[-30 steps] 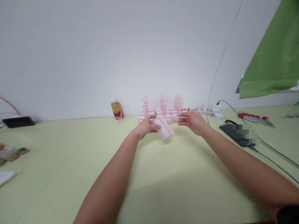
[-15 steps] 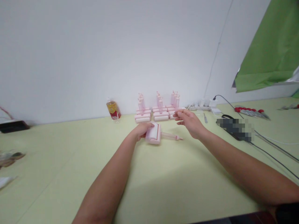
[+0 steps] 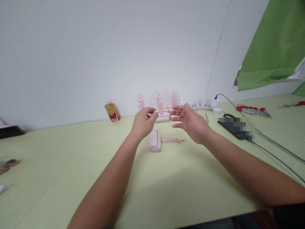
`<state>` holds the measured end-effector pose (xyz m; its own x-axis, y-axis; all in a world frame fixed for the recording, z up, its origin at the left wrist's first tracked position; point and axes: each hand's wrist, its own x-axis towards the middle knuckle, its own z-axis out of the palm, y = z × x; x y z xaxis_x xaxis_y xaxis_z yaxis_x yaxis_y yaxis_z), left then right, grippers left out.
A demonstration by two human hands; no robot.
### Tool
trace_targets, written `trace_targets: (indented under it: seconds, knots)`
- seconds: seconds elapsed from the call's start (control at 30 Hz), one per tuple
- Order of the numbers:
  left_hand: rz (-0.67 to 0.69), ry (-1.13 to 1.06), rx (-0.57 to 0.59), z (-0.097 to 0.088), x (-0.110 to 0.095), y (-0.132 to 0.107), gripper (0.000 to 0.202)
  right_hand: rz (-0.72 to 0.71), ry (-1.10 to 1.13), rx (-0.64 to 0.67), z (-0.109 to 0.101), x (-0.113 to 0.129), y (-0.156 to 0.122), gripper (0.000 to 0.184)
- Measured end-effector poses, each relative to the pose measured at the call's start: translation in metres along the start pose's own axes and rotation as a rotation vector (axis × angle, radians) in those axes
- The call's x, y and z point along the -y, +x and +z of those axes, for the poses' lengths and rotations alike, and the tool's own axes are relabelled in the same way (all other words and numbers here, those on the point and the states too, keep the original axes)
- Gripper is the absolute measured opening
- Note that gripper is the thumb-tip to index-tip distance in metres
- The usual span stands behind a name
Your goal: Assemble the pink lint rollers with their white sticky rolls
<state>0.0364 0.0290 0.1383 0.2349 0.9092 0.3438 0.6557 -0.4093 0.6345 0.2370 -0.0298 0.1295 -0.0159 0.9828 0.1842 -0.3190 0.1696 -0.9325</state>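
A pink lint roller (image 3: 156,141) lies on the pale green table (image 3: 166,190), its thin handle pointing right. My left hand (image 3: 143,122) hovers just above and behind it, fingers loosely curled and empty. My right hand (image 3: 190,122) is raised to the right of it, palm turned left, fingers spread and holding nothing. Behind both hands, against the white wall, stands a group of several more pink lint rollers (image 3: 164,106), stacked heads below and handles upright.
A small bottle with a red and yellow label (image 3: 111,112) stands by the wall to the left. A power strip (image 3: 207,107), a blurred dark device (image 3: 234,127) with cables, and red-handled tools (image 3: 254,110) lie at right. A green cloth (image 3: 274,51) hangs at upper right.
Both hands held the roller a second ago. It was set down on the table, and both hands have let go and lifted clear of it.
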Motion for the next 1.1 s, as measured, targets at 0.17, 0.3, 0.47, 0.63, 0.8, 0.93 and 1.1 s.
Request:
trace_targets:
  seconds: [0.17,0.3,0.47,0.63,0.8,0.93,1.1]
  knots:
    - [0.928,-0.024,-0.232,-0.031,-0.075,-0.045,0.058,0.228,0.195,0.385,0.038,0.035,-0.046,0.038]
    - [1.064,-0.152,-0.003,-0.043,-0.095,-0.065,0.05,0.336,0.278,0.604,0.053,0.042,-0.073,0.019]
    - [1.057,-0.336,0.138,-0.041,-0.099,-0.068,0.034,0.36,0.365,0.602,0.054,0.038,-0.08,0.022]
    - [1.002,-0.405,0.166,-0.035,-0.105,-0.07,0.028,0.362,0.382,0.605,0.052,0.042,-0.085,0.022]
    - [0.987,-0.339,0.124,-0.038,-0.109,-0.075,0.024,0.361,0.474,0.651,0.049,0.04,-0.089,0.026]
    - [0.992,-0.16,0.088,-0.041,-0.106,-0.078,0.023,0.384,0.512,0.639,0.045,0.04,-0.09,0.026]
    - [1.083,-0.075,-0.08,-0.039,-0.099,-0.078,0.025,0.387,0.457,0.742,0.043,0.047,-0.093,0.026]
